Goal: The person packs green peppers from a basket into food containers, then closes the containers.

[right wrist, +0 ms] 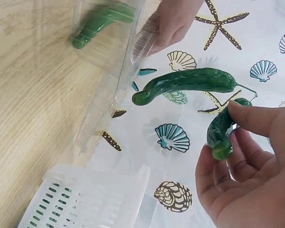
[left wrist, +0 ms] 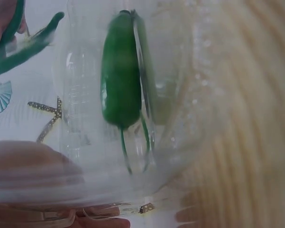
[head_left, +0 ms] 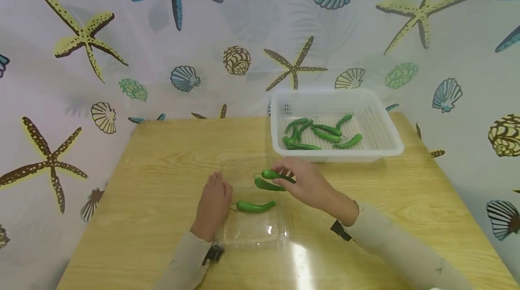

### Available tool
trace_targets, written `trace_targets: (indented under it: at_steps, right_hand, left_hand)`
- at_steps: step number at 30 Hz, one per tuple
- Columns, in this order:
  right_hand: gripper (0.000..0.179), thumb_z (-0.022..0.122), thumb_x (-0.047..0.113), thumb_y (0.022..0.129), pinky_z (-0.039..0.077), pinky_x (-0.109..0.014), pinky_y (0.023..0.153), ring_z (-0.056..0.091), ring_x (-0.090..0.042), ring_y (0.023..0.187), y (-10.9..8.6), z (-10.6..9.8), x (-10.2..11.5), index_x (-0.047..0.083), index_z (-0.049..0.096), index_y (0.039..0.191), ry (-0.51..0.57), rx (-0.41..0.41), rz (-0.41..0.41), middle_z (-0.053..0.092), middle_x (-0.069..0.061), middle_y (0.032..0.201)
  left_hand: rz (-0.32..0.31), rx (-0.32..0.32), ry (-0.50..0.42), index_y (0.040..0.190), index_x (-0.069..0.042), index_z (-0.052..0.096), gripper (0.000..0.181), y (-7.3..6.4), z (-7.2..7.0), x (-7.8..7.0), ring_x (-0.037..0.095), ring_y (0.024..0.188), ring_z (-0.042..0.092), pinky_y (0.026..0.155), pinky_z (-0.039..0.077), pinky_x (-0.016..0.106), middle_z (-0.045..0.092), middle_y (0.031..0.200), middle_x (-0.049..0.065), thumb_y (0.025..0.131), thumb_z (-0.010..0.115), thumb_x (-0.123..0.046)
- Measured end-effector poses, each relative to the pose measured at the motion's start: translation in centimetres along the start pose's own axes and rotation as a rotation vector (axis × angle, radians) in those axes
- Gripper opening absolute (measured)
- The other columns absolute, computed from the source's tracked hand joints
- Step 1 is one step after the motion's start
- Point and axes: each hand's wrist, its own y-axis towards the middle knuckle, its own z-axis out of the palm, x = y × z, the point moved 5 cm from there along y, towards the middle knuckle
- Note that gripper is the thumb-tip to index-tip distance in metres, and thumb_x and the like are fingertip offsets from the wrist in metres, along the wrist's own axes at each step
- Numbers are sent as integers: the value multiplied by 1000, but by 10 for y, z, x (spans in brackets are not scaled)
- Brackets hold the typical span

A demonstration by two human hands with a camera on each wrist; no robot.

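My right hand [head_left: 306, 184] pinches a green chili pepper [right wrist: 223, 126] between thumb and fingers, above the far end of a clear plastic container [head_left: 252, 236]. A second green chili [right wrist: 189, 81] hangs beside it, seemingly joined at the stem, outside the fingers' grip. My left hand [head_left: 213, 204] holds the container's left edge, with the wall between thumb and fingers. Inside the container lies one green chili [head_left: 256, 207], its thin stem toward the left hand; it shows close up in the left wrist view as a chili [left wrist: 122, 71] behind clear plastic.
A white perforated plastic basket [head_left: 337, 152] stands at the table's back right, with several green chilies [head_left: 327, 134] in it. The wooden table [head_left: 162, 168] meets a cloth backdrop [head_left: 243, 24] printed with starfish and shells. A bright reflection lies near the table's front.
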Motion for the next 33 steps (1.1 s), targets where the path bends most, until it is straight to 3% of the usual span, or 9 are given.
trace_targets:
  at_steps: [5, 20, 33]
  right_hand:
    - [21, 72, 14, 81, 48, -19, 66, 55, -3, 78, -2, 12, 3, 15, 64, 100, 65, 59, -17, 61, 11, 91]
    - [20, 69, 18, 84, 49, -26, 71, 55, -5, 82, -12, 48, 8, 16, 62, 103, 108, 252, 77, 59, 10, 95]
    - [21, 68, 20, 85, 51, -27, 74, 55, -4, 83, -14, 67, 13, 15, 62, 105, 97, 301, 49, 60, 8, 95]
  left_hand:
    - [-24, 16, -12, 140, 8, 33, 52, 1, -1, 0, 35, 135, 24, 109, 20, 47, 31, 145, 23, 100, 28, -25]
    - [-40, 44, -8, 140, 9, 32, 53, 0, 2, 0, 36, 136, 22, 109, 19, 47, 28, 146, 24, 99, 27, -26]
    - [-47, 20, -10, 139, 9, 34, 53, 1, 3, 2, 36, 135, 24, 109, 20, 47, 30, 145, 24, 99, 28, -26]
